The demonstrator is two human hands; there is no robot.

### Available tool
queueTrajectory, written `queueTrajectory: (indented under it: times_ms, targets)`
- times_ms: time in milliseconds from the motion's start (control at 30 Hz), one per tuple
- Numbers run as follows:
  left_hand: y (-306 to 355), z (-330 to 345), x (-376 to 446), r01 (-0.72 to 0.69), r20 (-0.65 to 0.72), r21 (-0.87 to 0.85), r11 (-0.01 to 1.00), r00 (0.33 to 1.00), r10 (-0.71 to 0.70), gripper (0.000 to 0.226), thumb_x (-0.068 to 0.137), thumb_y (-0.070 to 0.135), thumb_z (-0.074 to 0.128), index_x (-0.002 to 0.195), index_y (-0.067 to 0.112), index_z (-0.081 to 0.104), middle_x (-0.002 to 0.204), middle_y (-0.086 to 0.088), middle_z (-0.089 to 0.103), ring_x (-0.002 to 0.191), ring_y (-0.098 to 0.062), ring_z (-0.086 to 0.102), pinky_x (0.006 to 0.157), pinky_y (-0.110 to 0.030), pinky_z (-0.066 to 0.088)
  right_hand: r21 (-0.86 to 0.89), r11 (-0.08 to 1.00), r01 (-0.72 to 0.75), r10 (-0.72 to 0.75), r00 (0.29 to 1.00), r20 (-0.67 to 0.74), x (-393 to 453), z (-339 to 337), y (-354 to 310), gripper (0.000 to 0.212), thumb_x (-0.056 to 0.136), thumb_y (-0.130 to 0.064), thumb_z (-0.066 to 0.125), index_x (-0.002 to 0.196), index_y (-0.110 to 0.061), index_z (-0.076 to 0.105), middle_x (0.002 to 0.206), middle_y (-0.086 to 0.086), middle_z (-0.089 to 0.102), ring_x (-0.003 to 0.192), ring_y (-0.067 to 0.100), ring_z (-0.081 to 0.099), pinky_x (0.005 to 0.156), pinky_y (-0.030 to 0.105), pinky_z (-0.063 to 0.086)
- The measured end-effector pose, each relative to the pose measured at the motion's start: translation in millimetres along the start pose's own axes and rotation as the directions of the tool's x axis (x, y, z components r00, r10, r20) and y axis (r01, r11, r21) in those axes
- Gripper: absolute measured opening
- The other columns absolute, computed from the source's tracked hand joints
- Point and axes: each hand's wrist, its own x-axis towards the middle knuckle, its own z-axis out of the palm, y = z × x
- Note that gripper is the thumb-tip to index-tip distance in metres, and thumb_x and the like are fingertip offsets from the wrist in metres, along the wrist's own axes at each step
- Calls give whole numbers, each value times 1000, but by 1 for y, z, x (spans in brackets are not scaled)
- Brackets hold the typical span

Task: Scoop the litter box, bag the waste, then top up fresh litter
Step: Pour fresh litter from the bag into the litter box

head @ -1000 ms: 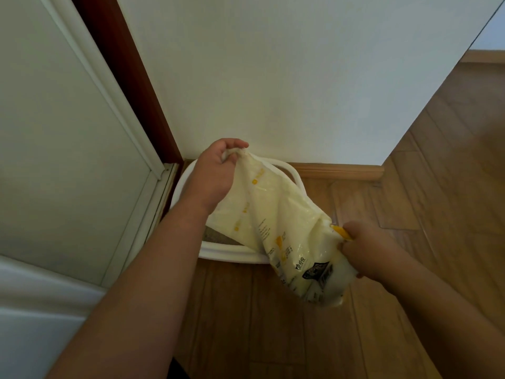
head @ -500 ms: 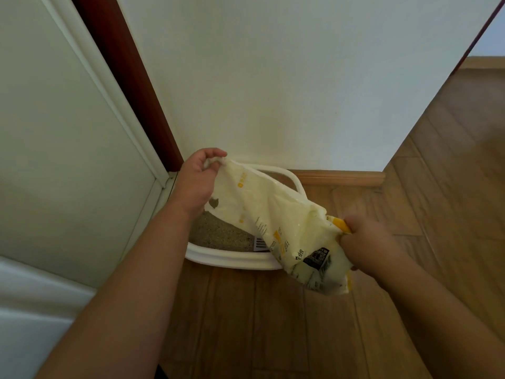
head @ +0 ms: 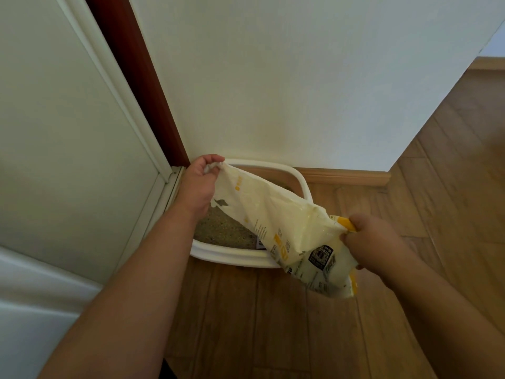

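Observation:
A white oval litter box [head: 235,257] sits on the wood floor against the wall, with grey-brown litter [head: 221,229] showing in its left half. Over it stretches a cream and yellow litter bag [head: 278,214], slack and crumpled. My left hand [head: 198,184] grips the bag's far corner above the box's back left rim. My right hand [head: 374,242] grips the bag's other end by a yellow strip, to the right of the box. The bag hides the right half of the box.
A white wall [head: 273,77] stands right behind the box, with a wooden skirting board [head: 347,176] along its foot. A white door panel [head: 68,132] and dark red frame [head: 136,77] close in the left. Wood floor [head: 273,324] spreads in front and to the right.
The bag has come lower and flatter over the box. My left hand has moved left and down toward the back left rim, uncovering more litter. My right hand stays at the bag's right end.

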Motion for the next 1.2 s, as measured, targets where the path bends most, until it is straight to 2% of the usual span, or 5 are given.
queueTrajectory:
  times_ms: [200,500,800,967,1200]
  targets:
    - [-4,-1,4,17,-10,-5,1000,1000,-17,26,106,0,49,108,19,66,106,3,63,88,-8,58,60,-11,51,4,1000,10,-11,1000,5,1,1,-3,11,99,-11,53,94,-14,62,88,9,68,71,23,68,49,28,51]
    - [-14,-4,11,61,-55,-13,998,997,-62,24,107,1,49,110,19,64,104,8,60,90,-7,56,73,-20,51,6,1000,29,-29,1000,1,2,2,-8,9,100,-14,55,94,-18,60,89,7,67,72,21,67,48,25,49]
    - [-18,-2,15,78,-94,-31,996,992,-80,24,107,1,47,115,17,62,103,7,59,86,-7,55,58,-11,50,43,998,51,-51,999,6,0,1,-15,8,100,-14,56,98,-17,63,87,7,68,67,21,68,49,28,50]
    - [-24,-3,19,104,-82,-34,994,991,-107,23,106,3,50,110,22,63,106,8,59,91,-10,56,73,-23,51,52,996,76,-76,997,-4,-3,-3,-18,8,99,-14,57,96,-17,63,86,7,69,68,22,69,50,29,50]
    - [-30,-4,21,146,-78,-30,989,986,-148,23,106,3,49,111,21,62,104,7,59,93,-13,55,78,-28,50,17,995,93,-93,996,-12,-5,-2,-18,9,99,-16,58,92,-20,62,86,5,69,69,21,70,53,30,54]
